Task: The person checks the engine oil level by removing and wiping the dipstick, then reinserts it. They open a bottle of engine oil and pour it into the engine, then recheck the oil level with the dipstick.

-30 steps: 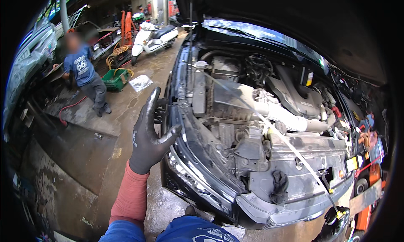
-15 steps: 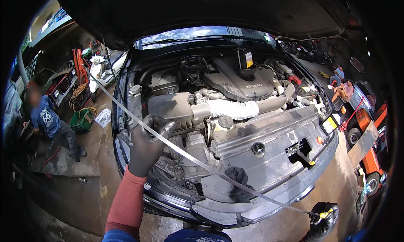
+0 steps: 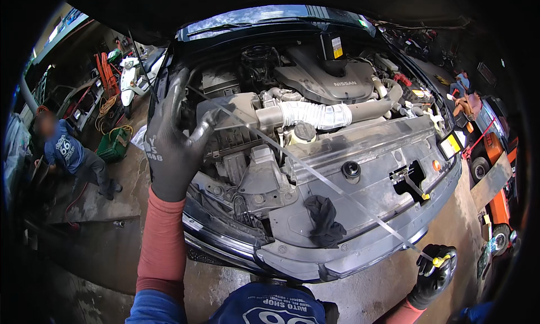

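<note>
My right hand [image 3: 434, 274], in a black glove, grips the yellow pull handle [image 3: 441, 260] of a long dipstick at the lower right. The dipstick's thin metal blade [image 3: 367, 212] slants up and left across the open engine bay. Near its far end is my left hand [image 3: 175, 130], also black-gloved, with thumb and fingers spread apart above the left side of the bay. A crumpled black cloth [image 3: 323, 220] lies on the front panel [image 3: 281, 228], and a round black cap [image 3: 351, 170] sits behind it.
A black bottle [image 3: 332, 45] stands upended on the engine cover [image 3: 315, 76]. The raised hood overhangs the bay. At the left a person [image 3: 70, 152] stands beside a green crate [image 3: 114, 144]; a white scooter [image 3: 130, 79] is parked behind. Two people sit at the far right near orange machinery [image 3: 492, 183].
My left hand has opened from its curled pose at the blade and moved up and left. My right hand has risen slightly with the dipstick, whose blade has shifted.
</note>
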Available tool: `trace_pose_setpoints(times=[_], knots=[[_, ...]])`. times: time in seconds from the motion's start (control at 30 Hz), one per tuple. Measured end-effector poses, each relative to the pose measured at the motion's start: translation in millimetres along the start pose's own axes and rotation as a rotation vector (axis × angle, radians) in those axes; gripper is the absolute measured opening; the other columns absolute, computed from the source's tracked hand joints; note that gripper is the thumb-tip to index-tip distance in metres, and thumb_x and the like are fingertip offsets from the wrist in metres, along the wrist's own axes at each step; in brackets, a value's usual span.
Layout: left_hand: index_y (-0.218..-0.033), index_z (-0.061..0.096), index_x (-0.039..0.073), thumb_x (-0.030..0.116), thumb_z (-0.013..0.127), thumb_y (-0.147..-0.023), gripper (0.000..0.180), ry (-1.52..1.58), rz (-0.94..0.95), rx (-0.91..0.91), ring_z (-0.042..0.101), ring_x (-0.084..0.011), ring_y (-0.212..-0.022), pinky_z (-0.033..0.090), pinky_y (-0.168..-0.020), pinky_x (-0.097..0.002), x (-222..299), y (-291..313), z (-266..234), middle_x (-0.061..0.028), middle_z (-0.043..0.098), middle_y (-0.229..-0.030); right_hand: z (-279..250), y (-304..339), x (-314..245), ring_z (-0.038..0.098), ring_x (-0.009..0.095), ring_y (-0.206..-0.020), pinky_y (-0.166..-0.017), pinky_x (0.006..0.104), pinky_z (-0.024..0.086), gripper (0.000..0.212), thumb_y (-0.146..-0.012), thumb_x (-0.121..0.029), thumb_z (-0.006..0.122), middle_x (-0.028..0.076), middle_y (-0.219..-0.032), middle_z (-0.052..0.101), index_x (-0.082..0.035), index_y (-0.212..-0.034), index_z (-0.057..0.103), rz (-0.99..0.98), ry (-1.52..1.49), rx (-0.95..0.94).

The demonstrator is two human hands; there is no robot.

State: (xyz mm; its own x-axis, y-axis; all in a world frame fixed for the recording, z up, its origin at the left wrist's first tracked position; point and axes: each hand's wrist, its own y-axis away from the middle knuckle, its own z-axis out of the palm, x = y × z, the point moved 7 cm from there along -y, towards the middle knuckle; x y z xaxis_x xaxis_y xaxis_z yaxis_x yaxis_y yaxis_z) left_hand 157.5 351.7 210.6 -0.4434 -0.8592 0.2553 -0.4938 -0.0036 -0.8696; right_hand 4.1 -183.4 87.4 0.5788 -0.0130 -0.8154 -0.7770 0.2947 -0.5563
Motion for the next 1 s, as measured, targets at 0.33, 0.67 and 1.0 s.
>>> trace_pose_setpoints(times=[0.33,0.67,1.0], knots=[[-0.136,0.068,-0.004,0.007,0.058,-0.106,0.034,0.213,-0.015,-0.285,0.071,-0.0212,-0.107,0.054,-0.098,-0.0329,-16,2,64,-0.0185,0.075,-0.122,31,-10,3,0.044,0.011,-0.049,-0.052,0.0297,0.039,0.036,-0.111,-0.04,0.055,-0.002,-0.059,0.045,-0.009,-0.092,0.051,0.023,-0.021,-0.056],[-0.124,0.073,-0.002,-0.003,0.067,-0.091,0.033,-0.04,0.232,-0.262,0.071,-0.0316,-0.12,0.052,-0.107,-0.0397,22,7,65,-0.0175,0.073,-0.128,17,-18,16,0.05,0.018,-0.044,-0.045,0.0321,0.041,0.036,-0.101,-0.032,0.065,0.006,-0.054,0.051,-0.004,-0.083,0.053,0.076,-0.241,0.016],[-0.132,0.065,0.004,0.026,0.07,-0.1,0.039,-0.425,0.181,-0.172,0.071,-0.0392,-0.096,0.056,-0.081,-0.0508,2,-45,103,-0.0218,0.073,-0.109,-1,-58,13,0.038,0.011,-0.046,-0.047,0.0282,0.035,0.028,-0.111,-0.034,0.052,-0.001,-0.059,0.041,-0.008,-0.1,0.05,-0.004,-0.338,0.048]])
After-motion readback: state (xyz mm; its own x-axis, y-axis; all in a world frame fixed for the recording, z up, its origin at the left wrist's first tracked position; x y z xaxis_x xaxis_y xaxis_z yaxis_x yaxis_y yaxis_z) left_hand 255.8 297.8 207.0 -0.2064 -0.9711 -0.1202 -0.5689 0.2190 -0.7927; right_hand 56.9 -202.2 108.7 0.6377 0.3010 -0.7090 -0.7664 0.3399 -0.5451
